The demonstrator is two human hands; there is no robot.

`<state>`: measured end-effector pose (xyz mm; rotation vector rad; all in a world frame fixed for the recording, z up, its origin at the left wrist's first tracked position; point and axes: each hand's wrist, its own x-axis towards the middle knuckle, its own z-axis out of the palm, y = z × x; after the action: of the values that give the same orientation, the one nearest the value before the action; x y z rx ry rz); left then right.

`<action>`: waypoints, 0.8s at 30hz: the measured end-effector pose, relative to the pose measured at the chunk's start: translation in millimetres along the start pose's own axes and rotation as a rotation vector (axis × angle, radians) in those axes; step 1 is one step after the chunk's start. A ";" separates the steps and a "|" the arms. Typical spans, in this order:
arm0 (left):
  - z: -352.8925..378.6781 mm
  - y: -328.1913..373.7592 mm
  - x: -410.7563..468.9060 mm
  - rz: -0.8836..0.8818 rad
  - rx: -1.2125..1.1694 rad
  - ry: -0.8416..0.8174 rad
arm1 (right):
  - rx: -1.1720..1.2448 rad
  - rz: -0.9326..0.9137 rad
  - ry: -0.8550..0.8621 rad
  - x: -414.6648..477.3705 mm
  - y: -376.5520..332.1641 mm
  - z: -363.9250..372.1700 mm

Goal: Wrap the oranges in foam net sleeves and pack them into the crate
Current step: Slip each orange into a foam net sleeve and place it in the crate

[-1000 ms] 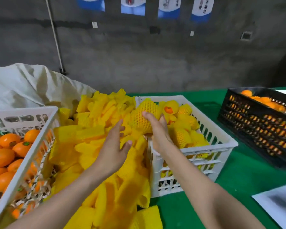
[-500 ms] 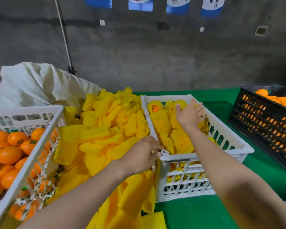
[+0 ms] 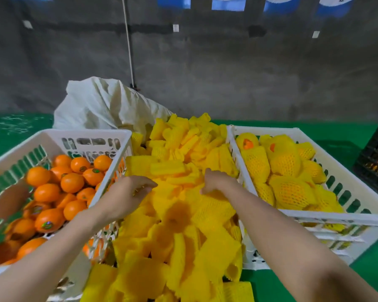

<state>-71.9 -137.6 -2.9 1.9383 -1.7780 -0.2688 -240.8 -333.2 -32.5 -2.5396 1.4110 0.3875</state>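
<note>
While L hand (image 3: 127, 194) & R hand (image 3: 219, 182) touch sleeve pile (image 3: 214, 253) | crate (image 3: 292, 130) part-full

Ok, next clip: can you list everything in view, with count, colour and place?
left crate: one, white, left
bare oranges: many, orange, in the left crate
foam net sleeves: one heap, yellow, centre between white crates
right crate: one, white, right
wrapped oranges: several, yellow-netted, in the right crate
black crate: one, black, far right edge, orange fruit inside
sack: one, off-white, behind the sleeves
table cover: one, green, beneath the crates
wall signs: several, blue-white, top edge
left hand: one, on the sleeve heap
right hand: one, fingers in the sleeve heap
</note>
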 end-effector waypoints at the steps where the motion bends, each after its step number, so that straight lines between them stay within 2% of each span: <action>1: -1.3 -5.8 -5.0 -0.015 -0.007 0.001 | 0.016 0.013 -0.017 1.5 1.9 3.5; 4: -4.0 -16.7 -15.6 -0.068 -0.066 0.029 | 0.181 -0.015 0.102 -0.7 3.4 -0.4; 7: -7.2 -17.9 -17.7 -0.146 -0.200 0.085 | 0.511 -0.204 0.301 -22.4 -5.8 -21.4; 9: -10.5 -8.0 -16.8 -0.194 -0.397 0.108 | 0.723 -0.401 0.311 -45.5 -19.4 -35.6; 11: -12.8 5.0 -13.2 -0.236 -0.578 0.056 | 0.862 -0.546 0.252 -66.8 -35.5 -44.7; 12: -12.9 11.5 -11.6 -0.246 -0.596 0.012 | 0.903 -0.596 0.216 -74.3 -43.7 -47.1; 14: -11.8 19.9 -10.6 -0.213 -0.474 0.007 | 0.953 -0.632 0.178 -82.1 -59.4 -47.4; 17: -15.4 15.2 -17.9 -0.213 -0.258 0.204 | 0.975 -0.535 0.213 -80.0 -83.0 -40.1; 19: -21.2 4.8 -25.9 -0.192 -0.199 0.305 | 0.903 -0.526 0.267 -76.4 -102.5 -33.1; 22: -41.0 -18.0 -37.4 -0.138 -0.195 0.319 | 0.747 -0.642 0.494 -72.0 -137.5 -26.1; 24: -64.2 -39.3 -43.1 -0.110 -0.340 0.279 | 0.785 -0.682 0.601 -70.1 -162.8 -25.2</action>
<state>-13.5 -80.2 25.6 1.7352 -1.3533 -0.2999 -134.4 -200.4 23.3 -2.2771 0.5187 -0.9121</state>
